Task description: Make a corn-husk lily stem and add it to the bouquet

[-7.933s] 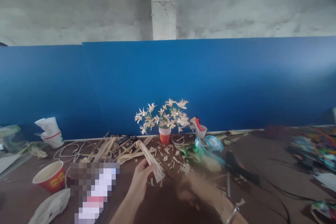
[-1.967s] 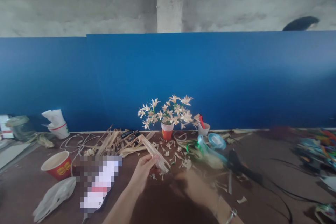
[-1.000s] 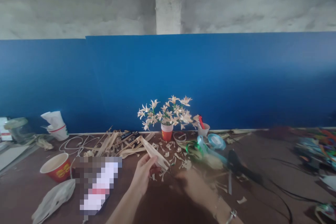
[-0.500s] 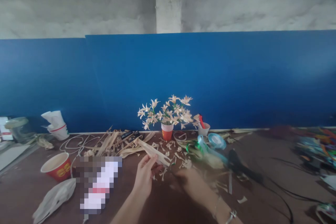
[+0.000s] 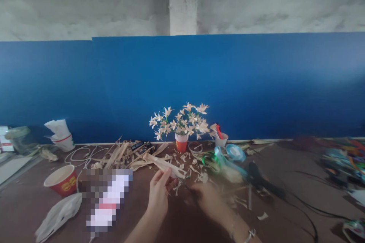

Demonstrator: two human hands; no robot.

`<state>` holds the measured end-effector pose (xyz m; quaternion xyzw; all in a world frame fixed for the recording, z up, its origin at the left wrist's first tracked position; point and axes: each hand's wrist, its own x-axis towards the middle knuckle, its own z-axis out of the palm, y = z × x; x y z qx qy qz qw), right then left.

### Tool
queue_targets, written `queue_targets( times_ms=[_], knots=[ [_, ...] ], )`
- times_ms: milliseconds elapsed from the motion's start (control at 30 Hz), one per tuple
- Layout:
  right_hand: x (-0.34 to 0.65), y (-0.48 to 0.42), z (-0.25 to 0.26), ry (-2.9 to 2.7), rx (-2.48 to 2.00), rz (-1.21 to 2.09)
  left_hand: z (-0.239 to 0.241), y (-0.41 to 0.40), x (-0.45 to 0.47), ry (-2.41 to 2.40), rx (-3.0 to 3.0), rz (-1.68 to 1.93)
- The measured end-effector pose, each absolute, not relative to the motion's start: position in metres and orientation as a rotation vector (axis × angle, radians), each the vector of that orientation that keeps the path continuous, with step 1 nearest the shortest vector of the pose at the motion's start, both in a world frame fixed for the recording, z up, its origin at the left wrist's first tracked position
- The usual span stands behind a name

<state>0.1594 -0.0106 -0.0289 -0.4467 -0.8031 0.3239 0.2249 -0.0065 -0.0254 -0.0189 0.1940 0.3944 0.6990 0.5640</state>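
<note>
My left hand point(image 5: 160, 188) pinches a pale strip of dried corn husk point(image 5: 164, 165) between thumb and fingers, its long end slanting up to the left. Close by on the right, my right hand point(image 5: 207, 197) is closed around what look like small dark scissors point(image 5: 188, 186), blurred, with the tips at the husk's near end. A bracelet circles the right wrist. Small cut husk scraps point(image 5: 194, 168) lie on the table just beyond my hands. Behind them, a red paper cup point(image 5: 181, 145) holds a bunch of cream husk flowers point(image 5: 185, 121).
A heap of dried husks point(image 5: 119, 155) lies left of the flowers. Blue ribbon point(image 5: 236, 152), a white cup point(image 5: 221, 140) and a dark corded tool point(image 5: 264, 182) are on the right. A red paper bowl point(image 5: 63, 179) stands left, before a blue partition point(image 5: 176, 72).
The husk's far end has shifted slightly left and down, and my left hand has moved a little right. My right hand stays near the husk's close end.
</note>
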Motion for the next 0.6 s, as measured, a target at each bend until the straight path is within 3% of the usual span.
queue_targets(
  times_ms=[600],
  knots=[
    [0.153, -0.012, -0.033, -2.145, -1.192, 0.817, -0.02, -0.029, 0.006, 0.907, 0.298, 1.641]
  ],
)
